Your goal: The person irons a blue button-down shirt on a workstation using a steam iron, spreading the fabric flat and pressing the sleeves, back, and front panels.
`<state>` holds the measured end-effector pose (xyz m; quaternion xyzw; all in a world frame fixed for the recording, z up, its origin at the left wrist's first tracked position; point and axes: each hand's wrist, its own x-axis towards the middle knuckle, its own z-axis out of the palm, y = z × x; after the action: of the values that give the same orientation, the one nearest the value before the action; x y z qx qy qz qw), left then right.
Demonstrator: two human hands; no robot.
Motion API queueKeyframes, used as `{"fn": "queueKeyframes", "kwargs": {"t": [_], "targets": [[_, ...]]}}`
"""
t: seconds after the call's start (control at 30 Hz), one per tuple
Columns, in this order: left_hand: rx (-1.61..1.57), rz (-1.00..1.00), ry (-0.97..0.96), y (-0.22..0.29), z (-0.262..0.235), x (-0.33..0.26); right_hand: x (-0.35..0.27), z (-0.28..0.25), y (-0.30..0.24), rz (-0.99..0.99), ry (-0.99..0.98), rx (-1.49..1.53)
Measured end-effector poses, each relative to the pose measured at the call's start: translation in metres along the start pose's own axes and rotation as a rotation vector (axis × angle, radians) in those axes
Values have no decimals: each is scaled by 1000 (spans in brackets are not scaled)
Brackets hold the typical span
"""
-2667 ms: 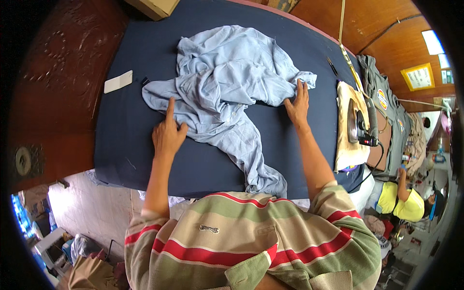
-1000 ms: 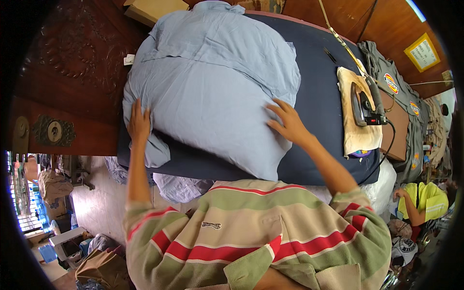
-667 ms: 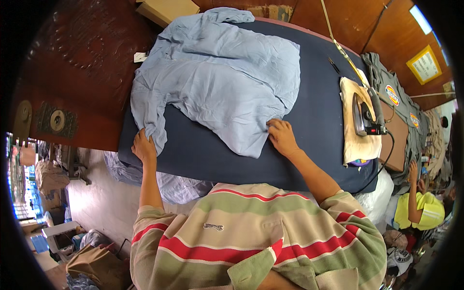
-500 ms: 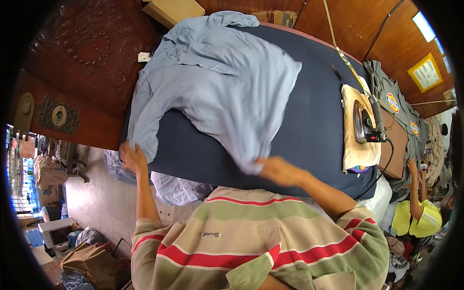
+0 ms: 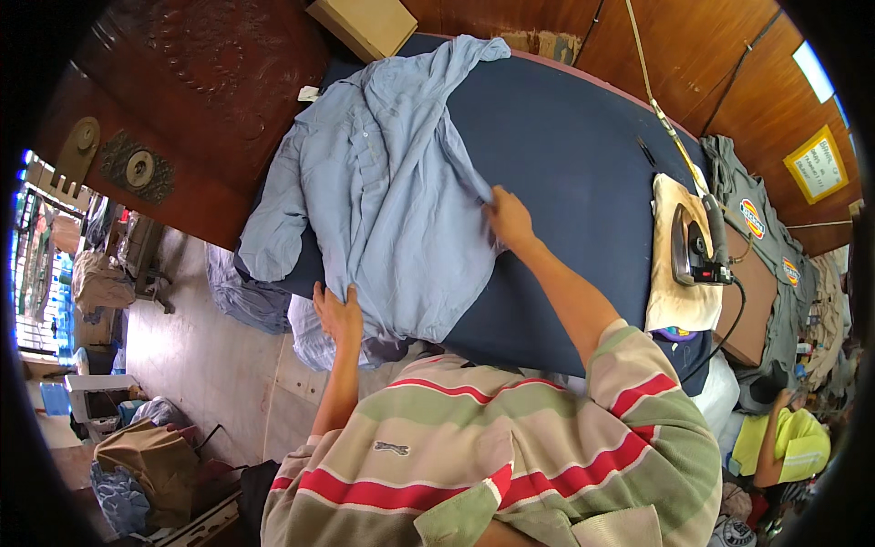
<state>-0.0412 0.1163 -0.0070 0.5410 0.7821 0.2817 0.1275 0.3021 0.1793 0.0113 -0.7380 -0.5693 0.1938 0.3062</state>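
A light blue button-up long-sleeved shirt (image 5: pixel 392 219) lies rumpled across the dark blue padded table (image 5: pixel 565 182), its lower part hanging over the near edge. My right hand (image 5: pixel 510 221) is closed on the shirt's right edge, fingers bent over the cloth. By the lower left edge of the shirt, my left hand (image 5: pixel 338 314) touches the fabric with thumb and fingers apart. One sleeve is spread to the left, above that hand. On the right, a steam iron (image 5: pixel 691 246) rests on a cream cloth pad (image 5: pixel 670 305).
A carved wooden door (image 5: pixel 200 100) borders the table's left, with a cardboard box (image 5: pixel 365 25) behind. Grey garments (image 5: pixel 738 182) and a brown box (image 5: pixel 755 305) stand right of the iron. Its black cord (image 5: pixel 736 319) trails down. A person in yellow (image 5: pixel 788 442) is at far right.
My left hand has left the sleeve cuff and moved right to the shirt's lower edge. My right hand has moved up and away along its right side. The shirt now lies flatter, button front showing.
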Motion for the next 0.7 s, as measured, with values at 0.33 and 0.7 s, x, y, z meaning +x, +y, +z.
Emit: {"fn": "queueKeyframes", "kwargs": {"t": [0.33,0.7], "targets": [[-393,-142,103,-102,-90,-27,-224,-120,69,306,75,454],[5,562,42,47,11,73,-125,-115,53,38,30,375]]}}
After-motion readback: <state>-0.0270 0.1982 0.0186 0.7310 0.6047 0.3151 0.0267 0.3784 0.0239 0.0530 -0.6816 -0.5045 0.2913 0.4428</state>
